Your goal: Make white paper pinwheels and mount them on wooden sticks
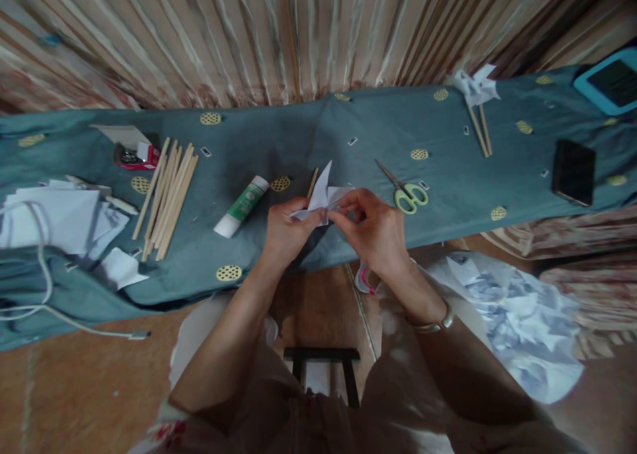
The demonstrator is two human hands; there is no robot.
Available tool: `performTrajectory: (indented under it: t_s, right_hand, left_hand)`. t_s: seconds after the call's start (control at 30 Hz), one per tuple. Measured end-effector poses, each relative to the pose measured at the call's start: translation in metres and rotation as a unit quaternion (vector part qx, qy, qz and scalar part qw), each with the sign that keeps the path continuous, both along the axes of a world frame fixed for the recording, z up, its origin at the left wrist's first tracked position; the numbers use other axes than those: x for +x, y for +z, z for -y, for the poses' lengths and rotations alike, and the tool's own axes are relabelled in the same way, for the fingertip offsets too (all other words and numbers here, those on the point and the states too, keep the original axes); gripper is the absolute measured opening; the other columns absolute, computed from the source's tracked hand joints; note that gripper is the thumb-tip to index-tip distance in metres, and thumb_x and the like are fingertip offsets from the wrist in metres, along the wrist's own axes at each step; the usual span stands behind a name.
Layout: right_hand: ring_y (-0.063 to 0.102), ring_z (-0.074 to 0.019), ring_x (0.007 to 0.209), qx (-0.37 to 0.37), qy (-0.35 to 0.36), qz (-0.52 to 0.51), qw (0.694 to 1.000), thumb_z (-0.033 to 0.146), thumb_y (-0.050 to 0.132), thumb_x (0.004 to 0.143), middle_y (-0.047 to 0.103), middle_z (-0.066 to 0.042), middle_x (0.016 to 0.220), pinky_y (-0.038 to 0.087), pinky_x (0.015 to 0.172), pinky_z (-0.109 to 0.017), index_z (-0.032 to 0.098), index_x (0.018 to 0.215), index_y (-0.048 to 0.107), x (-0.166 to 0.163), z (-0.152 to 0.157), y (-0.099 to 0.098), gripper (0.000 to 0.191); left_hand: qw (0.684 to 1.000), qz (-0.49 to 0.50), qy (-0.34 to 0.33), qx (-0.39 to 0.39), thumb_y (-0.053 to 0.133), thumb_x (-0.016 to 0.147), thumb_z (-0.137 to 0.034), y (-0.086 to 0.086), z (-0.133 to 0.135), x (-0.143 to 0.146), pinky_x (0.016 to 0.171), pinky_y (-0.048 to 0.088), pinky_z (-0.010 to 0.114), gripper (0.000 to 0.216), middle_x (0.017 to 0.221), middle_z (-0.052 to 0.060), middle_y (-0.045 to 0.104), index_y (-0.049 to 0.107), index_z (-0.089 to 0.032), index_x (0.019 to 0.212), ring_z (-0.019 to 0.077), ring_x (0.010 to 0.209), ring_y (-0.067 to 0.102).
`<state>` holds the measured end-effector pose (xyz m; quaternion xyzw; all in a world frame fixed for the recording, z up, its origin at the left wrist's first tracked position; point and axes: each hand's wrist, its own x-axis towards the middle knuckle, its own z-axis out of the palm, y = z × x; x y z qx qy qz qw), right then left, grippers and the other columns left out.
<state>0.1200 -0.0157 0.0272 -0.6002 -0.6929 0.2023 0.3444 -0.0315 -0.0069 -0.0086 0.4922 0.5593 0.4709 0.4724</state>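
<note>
A white paper pinwheel point(321, 192) with upright folded blades is held over the near edge of the table. My left hand point(293, 228) is closed on its left side, thumb at the centre. My right hand point(371, 228) pinches at the pinwheel's middle, its thumb and index fingertips close to the left thumb; whatever small thing lies between them is too small to make out. Behind the paper a thin wooden stick point(312, 183) shows, partly hidden. A green and white glue stick point(242, 206) lies left of my hands, and scissors with green handles point(411, 195) lie to the right.
Several wooden sticks point(166, 202) lie at left beside an open red box of small metal pieces point(133, 154). Paper sheets point(60, 218) and a white cable point(47, 275) lie further left. Paired sticks with pinwheels point(478, 92), a phone point(574, 172) and a plastic bag of paper point(517, 321) are at right.
</note>
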Motion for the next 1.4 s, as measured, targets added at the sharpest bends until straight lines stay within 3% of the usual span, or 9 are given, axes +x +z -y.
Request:
performTrajectory:
  t_s: [0.67, 1.0, 1.23, 1.4]
  right_hand:
    - [0.058, -0.0187, 0.072, 0.045, -0.047, 0.085, 0.994, 0.039, 0.082, 0.072, 0.067, -0.003, 0.079, 0.045, 0.068, -0.032, 0.020, 0.085, 0.059, 0.0023, 0.0003, -0.0008, 0.032]
    - [0.059, -0.0209, 0.080, 0.103, -0.064, 0.133, 0.984, 0.054, 0.072, 0.079, 0.064, -0.003, 0.083, 0.048, 0.074, -0.035, 0.020, 0.094, 0.060, 0.0021, -0.0007, -0.0087, 0.039]
    - [0.058, -0.0285, 0.095, 0.095, -0.062, 0.126, 0.986, 0.055, 0.068, 0.082, 0.066, -0.010, 0.095, 0.047, 0.087, -0.045, 0.017, 0.107, 0.059, 0.0009, -0.0010, -0.0062, 0.046]
    - [0.057, -0.0314, 0.112, 0.099, -0.012, 0.074, 0.992, 0.050, 0.067, 0.083, 0.066, -0.014, 0.118, 0.045, 0.097, -0.049, 0.017, 0.117, 0.059, 0.0037, -0.0037, -0.0062, 0.048]
  left_hand:
    - [1.000, -0.021, 0.002, 0.011, 0.070, 0.068, -0.033, 0.0017, -0.0004, -0.0032, 0.048, 0.031, 0.022, 0.019, 0.052, -0.004, 0.050, 0.068, -0.014, 0.062, 0.0093, 0.050, 0.042]
    - [1.000, -0.016, 0.014, 0.007, 0.071, 0.069, -0.031, 0.0010, -0.0002, -0.0034, 0.048, 0.034, 0.021, 0.018, 0.055, -0.003, 0.056, 0.070, -0.014, 0.065, 0.0096, 0.050, 0.046]
    - [1.000, -0.019, 0.021, 0.008, 0.070, 0.068, -0.029, 0.0066, 0.0000, -0.0026, 0.049, 0.035, 0.022, 0.015, 0.055, -0.002, 0.058, 0.069, -0.015, 0.063, 0.0108, 0.051, 0.047]
    - [1.000, -0.015, 0.016, 0.003, 0.070, 0.068, -0.030, 0.0048, 0.0004, -0.0034, 0.048, 0.034, 0.022, 0.016, 0.053, -0.003, 0.056, 0.070, -0.014, 0.064, 0.0101, 0.049, 0.045]
